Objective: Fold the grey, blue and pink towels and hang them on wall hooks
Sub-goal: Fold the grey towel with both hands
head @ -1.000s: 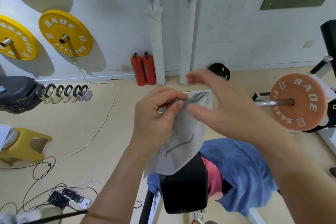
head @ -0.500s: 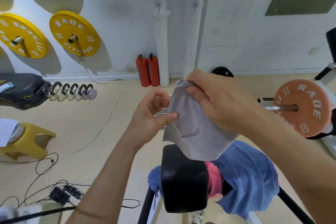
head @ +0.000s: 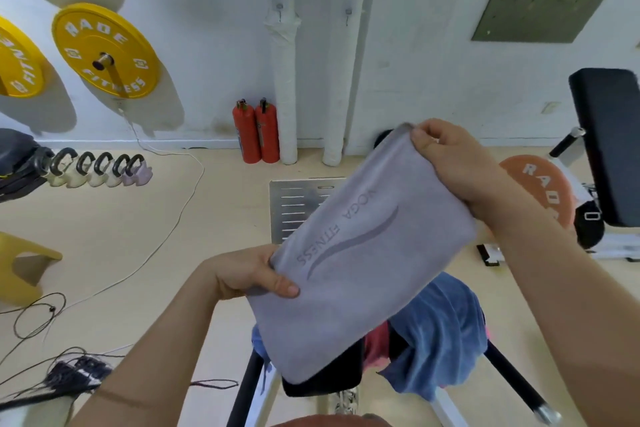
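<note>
A folded grey towel (head: 356,274) with a "YOGA FITNESS" print is stretched slantwise in the air in front of me. My left hand (head: 247,272) pinches its lower left corner, thumb on top. My right hand (head: 450,159) grips its upper right corner. Below it, a blue towel (head: 440,333) and a pink towel (head: 375,343) are draped over the black bench pad (head: 323,383), the pink one mostly covered. Two small wall hooks (head: 279,7) (head: 348,13) sit on the white wall above the wrapped pipes.
Two red extinguishers (head: 256,132) stand at the wall base. Yellow weight plates (head: 104,50) hang at left, kettlebells (head: 98,170) line the floor, cables and a power strip (head: 74,374) lie lower left. An orange plate (head: 540,187) and a black bench (head: 606,142) are at right.
The towel went from bunched between close hands to spread wide. My left hand dropped down to the lower corner; my right hand moved right and up with the upper corner.
</note>
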Demonstrator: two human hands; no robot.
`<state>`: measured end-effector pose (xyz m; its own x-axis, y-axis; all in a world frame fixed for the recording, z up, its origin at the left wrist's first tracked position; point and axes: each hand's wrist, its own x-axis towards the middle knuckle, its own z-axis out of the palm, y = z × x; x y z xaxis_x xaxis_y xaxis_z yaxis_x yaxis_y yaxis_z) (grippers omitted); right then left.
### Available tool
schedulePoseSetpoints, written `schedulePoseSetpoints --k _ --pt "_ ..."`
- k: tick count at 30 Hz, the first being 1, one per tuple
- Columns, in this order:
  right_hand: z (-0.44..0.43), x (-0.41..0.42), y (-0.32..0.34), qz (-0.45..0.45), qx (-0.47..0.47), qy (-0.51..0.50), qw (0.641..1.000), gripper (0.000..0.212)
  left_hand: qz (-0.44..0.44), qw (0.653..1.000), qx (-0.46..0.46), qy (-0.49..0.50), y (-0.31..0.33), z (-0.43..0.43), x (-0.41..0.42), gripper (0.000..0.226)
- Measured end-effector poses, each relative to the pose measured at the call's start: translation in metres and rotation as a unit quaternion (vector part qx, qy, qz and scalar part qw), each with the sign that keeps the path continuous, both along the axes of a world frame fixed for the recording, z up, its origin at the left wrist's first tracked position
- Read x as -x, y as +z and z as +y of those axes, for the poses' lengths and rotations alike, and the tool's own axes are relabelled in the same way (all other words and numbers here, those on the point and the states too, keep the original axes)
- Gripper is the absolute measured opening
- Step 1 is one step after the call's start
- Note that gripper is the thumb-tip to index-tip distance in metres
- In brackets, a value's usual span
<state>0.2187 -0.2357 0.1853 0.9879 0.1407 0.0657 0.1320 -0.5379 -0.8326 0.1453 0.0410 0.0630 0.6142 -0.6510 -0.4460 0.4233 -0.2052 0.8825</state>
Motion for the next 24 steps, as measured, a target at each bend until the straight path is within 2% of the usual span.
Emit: schedulePoseSetpoints --k 2,4,6,8,10,12,15,17,19,21,24 --pt "-0.009 0.0 -0.031 0.057 -0.009 -0.036 0.998 0.026 0.041 0.998 0.046 0.031 -0.02 0.013 0.008 0.052" --pt "-0.015 0.006 -0.061 0.096 -0.002 -0.053 0.994 0.028 0.068 0.99 0.09 0.09 -0.037 0.025 0.019 0.063" --pt "-0.016 0.014 -0.085 0.13 -0.024 -0.077 0.988 0.026 0.081 0.972 0.134 0.173 -0.052 0.037 0.029 0.077" --pt "-0.012 0.022 -0.105 0.161 -0.047 -0.106 0.98 0.023 0.083 0.946 0.165 0.266 -0.063 0.046 0.039 0.081" --pt "-0.009 0.027 -0.124 0.165 -0.042 -0.125 0.978 0.025 0.092 0.919 0.175 0.34 -0.074 0.049 0.044 0.08" --pt "-0.007 0.029 -0.147 0.16 -0.031 -0.134 0.977 0.028 0.117 0.885 0.156 0.422 -0.089 0.045 0.046 0.067" --pt "-0.011 0.029 -0.185 0.173 -0.005 -0.161 0.972 0.029 0.167 0.82 0.106 0.537 -0.116 0.026 0.041 0.033" --pt "-0.017 0.026 -0.212 0.185 0.02 -0.166 0.968 0.025 0.165 0.799 0.012 0.578 -0.134 0.009 0.034 0.026" --pt "-0.022 0.022 -0.235 0.204 0.046 -0.16 0.965 0.023 0.124 0.793 -0.095 0.589 -0.152 -0.005 0.026 0.029" --pt "-0.029 0.013 -0.253 0.215 0.08 -0.162 0.96 0.024 0.056 0.807 -0.183 0.558 -0.166 -0.017 0.015 0.029" --pt "-0.036 -0.004 -0.272 0.228 0.113 -0.165 0.953 0.022 -0.049 0.82 -0.285 0.494 -0.174 -0.026 -0.003 0.015"
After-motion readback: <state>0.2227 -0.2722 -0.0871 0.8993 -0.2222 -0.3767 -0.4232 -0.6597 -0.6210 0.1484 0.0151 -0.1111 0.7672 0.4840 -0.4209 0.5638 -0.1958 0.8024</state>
